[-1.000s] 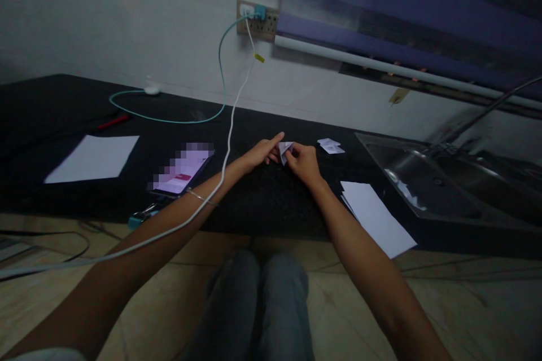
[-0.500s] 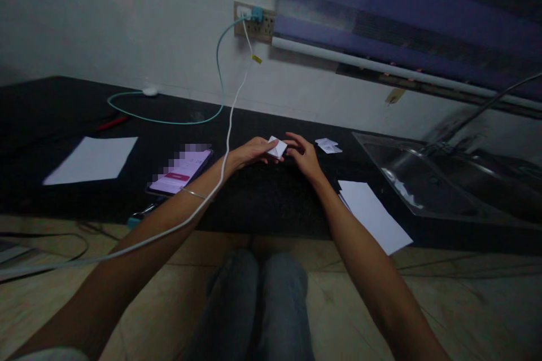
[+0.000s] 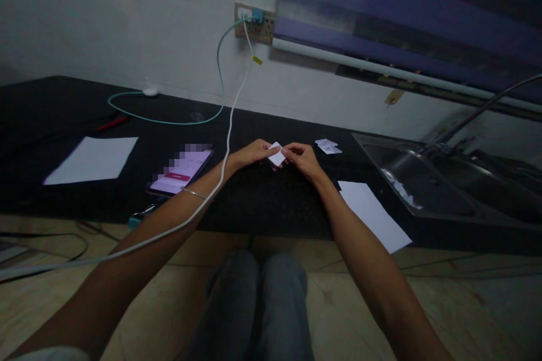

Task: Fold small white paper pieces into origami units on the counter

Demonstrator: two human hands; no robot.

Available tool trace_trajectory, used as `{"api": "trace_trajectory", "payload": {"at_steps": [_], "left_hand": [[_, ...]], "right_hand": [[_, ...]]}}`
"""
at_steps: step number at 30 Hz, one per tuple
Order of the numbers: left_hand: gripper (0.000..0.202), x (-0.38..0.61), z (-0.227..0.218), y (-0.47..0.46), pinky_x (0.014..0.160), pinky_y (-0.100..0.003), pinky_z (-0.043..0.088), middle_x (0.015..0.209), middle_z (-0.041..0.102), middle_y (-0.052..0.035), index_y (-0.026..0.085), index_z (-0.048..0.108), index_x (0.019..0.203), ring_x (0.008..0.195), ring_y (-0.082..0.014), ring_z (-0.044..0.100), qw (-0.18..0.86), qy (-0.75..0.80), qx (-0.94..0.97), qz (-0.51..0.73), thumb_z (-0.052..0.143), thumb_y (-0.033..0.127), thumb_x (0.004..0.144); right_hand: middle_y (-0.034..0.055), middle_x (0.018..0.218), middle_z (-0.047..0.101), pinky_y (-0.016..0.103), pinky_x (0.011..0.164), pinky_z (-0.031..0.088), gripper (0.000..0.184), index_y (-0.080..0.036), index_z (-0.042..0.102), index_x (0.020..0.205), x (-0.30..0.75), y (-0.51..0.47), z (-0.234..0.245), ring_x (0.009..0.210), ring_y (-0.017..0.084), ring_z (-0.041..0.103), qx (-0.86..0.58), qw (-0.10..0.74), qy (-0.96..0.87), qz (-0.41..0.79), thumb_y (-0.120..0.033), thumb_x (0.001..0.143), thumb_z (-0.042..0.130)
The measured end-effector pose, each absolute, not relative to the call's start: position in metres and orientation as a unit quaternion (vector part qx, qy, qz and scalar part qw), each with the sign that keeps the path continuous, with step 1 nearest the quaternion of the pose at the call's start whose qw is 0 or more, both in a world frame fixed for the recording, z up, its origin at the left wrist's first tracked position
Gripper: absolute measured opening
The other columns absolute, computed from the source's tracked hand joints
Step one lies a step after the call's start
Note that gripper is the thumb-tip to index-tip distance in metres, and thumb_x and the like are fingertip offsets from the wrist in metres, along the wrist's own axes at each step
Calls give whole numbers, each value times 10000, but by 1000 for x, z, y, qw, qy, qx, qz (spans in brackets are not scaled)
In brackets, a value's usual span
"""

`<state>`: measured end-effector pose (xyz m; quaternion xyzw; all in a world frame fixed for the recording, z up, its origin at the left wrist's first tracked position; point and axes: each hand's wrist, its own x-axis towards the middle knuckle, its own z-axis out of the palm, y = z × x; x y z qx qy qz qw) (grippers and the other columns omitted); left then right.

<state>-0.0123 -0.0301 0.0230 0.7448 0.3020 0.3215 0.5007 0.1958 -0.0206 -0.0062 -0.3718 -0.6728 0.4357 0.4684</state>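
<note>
Between my two hands, above the dark counter, is a small folded piece of white paper, turned like a diamond. My left hand grips its left corner, thumb on top and fingers underneath. At the right corner, my right hand pinches the paper between thumb and fingertips. A few small folded papers lie to the right of my right hand. Closer to the front edge sits a stack of white paper sheets, partly behind my right forearm.
A phone with a lit screen and a white sheet lie at left. A white cable runs from the wall socket across my left forearm. To the right is a metal sink. A red pen-like object lies farther back.
My right hand's fingers, spread beside the paper before, have closed onto its right corner. The folded paper has shifted slightly, and its visible face now looks flatter. My left hand keeps its grip.
</note>
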Motion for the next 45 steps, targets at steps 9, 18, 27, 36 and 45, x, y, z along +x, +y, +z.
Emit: {"api": "trace_trajectory", "payload": {"at_steps": [9, 18, 27, 36, 45], "left_hand": [[517, -6, 14, -25, 466, -223, 268, 506, 532, 15, 140, 641, 597, 453, -84, 426, 421, 348, 746, 380, 563, 517, 942], [266, -14, 29, -31, 630, -247, 468, 663, 735, -104, 95, 776, 728, 600, -132, 649, 501, 336, 744, 289, 743, 339, 828], [250, -21, 21, -24, 594, -247, 437, 701, 762, -127, 107, 798, 731, 646, -154, 665, 510, 347, 719, 320, 758, 348, 782], [582, -20, 16, -20, 505, -240, 343, 825, 768, -205, 74, 773, 843, 648, -156, 685, 588, 318, 663, 337, 498, 573, 967], [402, -16, 15, -18, 466, -201, 356, 854, 757, -136, 94, 728, 1025, 610, -131, 682, 550, 361, 650, 381, 532, 443, 981]], "right_hand": [[28, 633, 672, 271, 520, 411, 410, -163, 770, 780, 194, -27, -2, 530, 130, 545, -387, 455, -696, 399, -558, 684, 823], [-2, 606, 636, 271, 522, 403, 426, -172, 756, 804, 193, -20, -6, 535, 125, 523, -410, 555, -611, 389, -562, 649, 833], [1, 781, 690, 285, 608, 482, 542, -238, 700, 1154, 195, -25, 0, 643, 139, 589, -342, 518, -632, 465, -482, 691, 841], [75, 1123, 735, 373, 839, 550, 481, -238, 748, 1092, 198, -28, 2, 936, 210, 682, -333, 482, -681, 440, -449, 674, 856], [59, 984, 761, 326, 729, 526, 425, -232, 787, 1019, 200, -30, 4, 827, 188, 667, -382, 489, -657, 428, -505, 696, 831]]}}
